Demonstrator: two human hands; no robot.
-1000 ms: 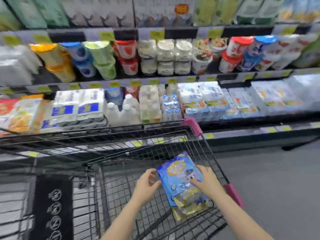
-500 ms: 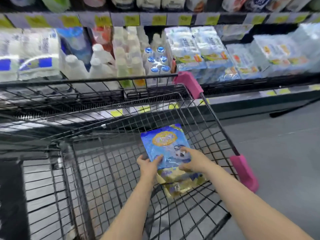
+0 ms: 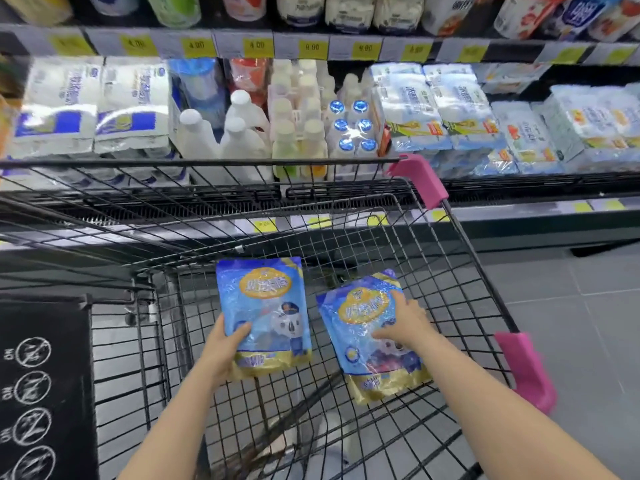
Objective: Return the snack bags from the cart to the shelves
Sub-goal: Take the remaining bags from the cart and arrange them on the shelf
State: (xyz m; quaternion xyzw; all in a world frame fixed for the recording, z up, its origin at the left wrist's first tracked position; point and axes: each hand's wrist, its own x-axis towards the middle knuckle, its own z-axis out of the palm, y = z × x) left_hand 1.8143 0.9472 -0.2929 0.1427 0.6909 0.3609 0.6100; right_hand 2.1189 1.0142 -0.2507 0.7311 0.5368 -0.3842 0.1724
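- Head view: inside the black wire shopping cart point(image 3: 346, 237) with pink plastic corner guards, the left hand point(image 3: 221, 351) grips a glossy blue-and-gold snack bag point(image 3: 263, 306) at its lower left edge, thumb curled over the front.
- The right hand point(image 3: 405, 320) lies on a second, matching blue-and-gold snack bag point(image 3: 363, 344) just beside the first; whether it grips or only presses, I cannot tell.
- Behind the cart, the store shelves point(image 3: 311, 46) with yellow price tags hold white plastic bottles point(image 3: 239, 133).

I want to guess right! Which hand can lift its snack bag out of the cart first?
Probably the left hand. Its thumb and fingers already grip the left snack bag, held upright. The right hand lies spread on top of the right snack bag, without a clear grip yet.
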